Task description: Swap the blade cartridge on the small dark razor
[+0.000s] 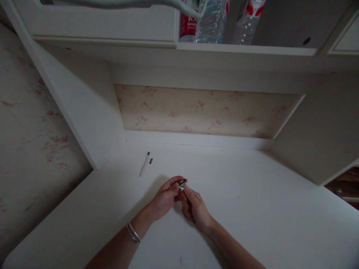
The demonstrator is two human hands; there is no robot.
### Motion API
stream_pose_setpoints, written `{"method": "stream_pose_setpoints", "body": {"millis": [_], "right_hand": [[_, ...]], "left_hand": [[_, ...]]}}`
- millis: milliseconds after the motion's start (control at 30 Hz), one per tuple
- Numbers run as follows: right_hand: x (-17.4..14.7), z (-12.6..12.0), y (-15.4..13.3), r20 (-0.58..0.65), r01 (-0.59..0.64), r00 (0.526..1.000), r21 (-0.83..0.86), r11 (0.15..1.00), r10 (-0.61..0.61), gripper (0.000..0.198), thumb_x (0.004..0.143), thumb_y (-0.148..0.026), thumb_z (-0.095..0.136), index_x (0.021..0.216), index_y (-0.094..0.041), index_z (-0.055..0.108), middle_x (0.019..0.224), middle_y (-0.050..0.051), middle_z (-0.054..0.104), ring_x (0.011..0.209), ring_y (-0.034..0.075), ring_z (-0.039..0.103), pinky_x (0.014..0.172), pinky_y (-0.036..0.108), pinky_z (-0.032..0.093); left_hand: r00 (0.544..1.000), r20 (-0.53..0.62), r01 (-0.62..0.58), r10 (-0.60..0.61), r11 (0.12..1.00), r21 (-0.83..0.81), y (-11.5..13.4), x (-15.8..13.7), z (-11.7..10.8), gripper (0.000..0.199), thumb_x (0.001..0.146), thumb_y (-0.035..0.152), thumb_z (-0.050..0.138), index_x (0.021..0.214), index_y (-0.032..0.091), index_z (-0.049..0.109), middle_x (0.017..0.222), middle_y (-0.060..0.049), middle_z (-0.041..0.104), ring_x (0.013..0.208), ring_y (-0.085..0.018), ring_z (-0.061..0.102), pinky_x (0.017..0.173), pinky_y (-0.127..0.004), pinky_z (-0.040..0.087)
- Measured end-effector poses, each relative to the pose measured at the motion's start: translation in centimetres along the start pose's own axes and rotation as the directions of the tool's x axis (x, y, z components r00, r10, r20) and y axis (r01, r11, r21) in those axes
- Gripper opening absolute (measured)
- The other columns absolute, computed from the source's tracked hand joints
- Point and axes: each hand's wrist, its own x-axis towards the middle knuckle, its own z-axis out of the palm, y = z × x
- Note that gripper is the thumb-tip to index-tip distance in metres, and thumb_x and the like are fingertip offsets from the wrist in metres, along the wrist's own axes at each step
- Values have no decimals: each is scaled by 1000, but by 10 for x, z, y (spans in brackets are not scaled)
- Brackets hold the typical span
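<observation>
Pinching a small object (182,182), dark with a bright, metal-like glint, between the two bare hands just above a white desktop (246,209). Object short and narrow; mostly covered by fingertips, exact form cannot be told.

Left hand (166,197): nearly closed, thumb and forefinger gripping the object from its left side. Two slim silvery bangles (133,232) round the wrist below, smooth and rounded, catching light.

Right hand (197,211): fingers curled inward, thumb pressed to the object's near end. Dark strip visible under the curled fingers; cannot tell whether it belongs to the same object or is shadow.

Beyond the left hand and off to its left, well apart from it: a thin pale stick (144,164), straight, whitish, with a dark rounded tip at the far end. Just beside it, on the side toward the hands, a small dark green piece (151,161), flat-looking and oblong. Both lie on the desktop; surface smooth, matte, a few faint specks.

Straight ahead of both hands, a panel of cream wallpaper (199,108) with faded pink floral sprigs, framed by plain white boards. High above the hands, a shelf (246,49) with clear ribbed plastic bottles (211,23), thin-walled and glossy, some with red-and-white labels.
</observation>
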Motion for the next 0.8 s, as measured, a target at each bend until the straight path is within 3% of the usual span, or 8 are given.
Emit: {"method": "stream_pose_setpoints", "body": {"millis": [233,400,533,633,800], "right_hand": [[-1,-2,3,0,-26,1000,68,997,26,46,81,-61,54,65,-20,41,41,-11,29,28,4,17,27,17,12],[7,-10,1,-61,19,998,37,999,-17,44,84,-59,51,67,-18,46,46,-9,31,32,4,19,31,17,14],[11,-17,-9,-90,65,994,59,996,-60,38,87,-53,47,91,-17,58,54,-7,39,37,5,27,36,18,20],[14,-22,-14,-90,101,992,132,986,-89,34,84,-41,50,107,-18,57,63,-5,45,43,7,37,42,20,29],[19,-33,-12,-165,132,978,1,991,-130,21,78,-31,52,92,-17,61,67,-2,51,49,9,44,48,22,33]], "left_hand": [[993,-91,-73,71,997,-21,3,3,-2,28,82,29,64,109,23,60,118,-5,55,63,-5,49,64,-23,40],[995,-89,-52,47,998,-47,5,4,-3,31,82,35,64,110,23,60,115,-6,56,62,-6,49,64,-24,39],[991,-112,-72,67,996,-46,6,4,-2,31,80,34,66,108,22,61,111,-5,57,61,-6,48,63,-24,39],[989,-125,-81,74,995,-56,5,4,-2,28,81,33,65,107,22,61,110,-6,58,60,-5,47,62,-24,39],[993,-102,-67,61,996,-60,4,4,-2,28,81,31,66,107,22,61,110,-6,57,60,-5,47,62,-23,38]]}}
